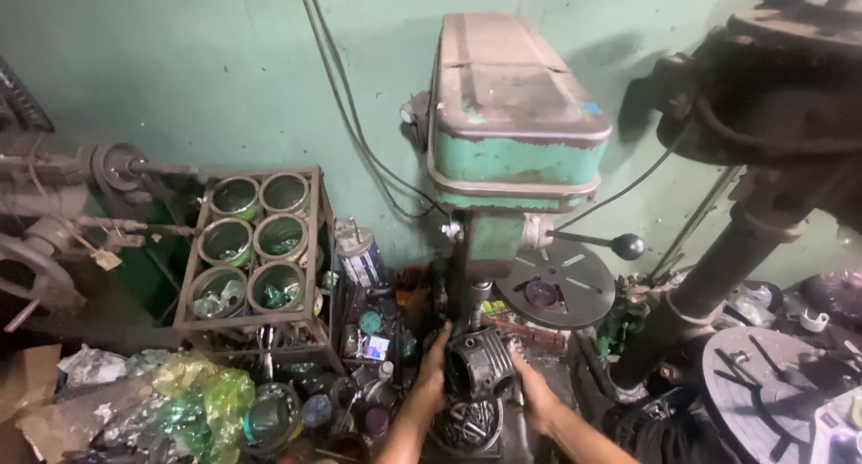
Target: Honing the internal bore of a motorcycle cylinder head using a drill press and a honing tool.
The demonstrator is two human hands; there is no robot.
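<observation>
The dark grey finned metal cylinder casting (pixel 479 363) sits directly under the green drill press head (pixel 514 123), bore axis roughly horizontal, opening toward the left hand (pixel 434 367). Both hands grip it: the left clasps the open end, the right hand (pixel 532 388) the opposite flank, equally near.

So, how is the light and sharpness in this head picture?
Head view: dim, uneven light; the green drill press throws a soft shadow on the wall; the bench clutter below is murky; both hands, left and right, and the grey metal cylinder are slightly blurred.
</observation>
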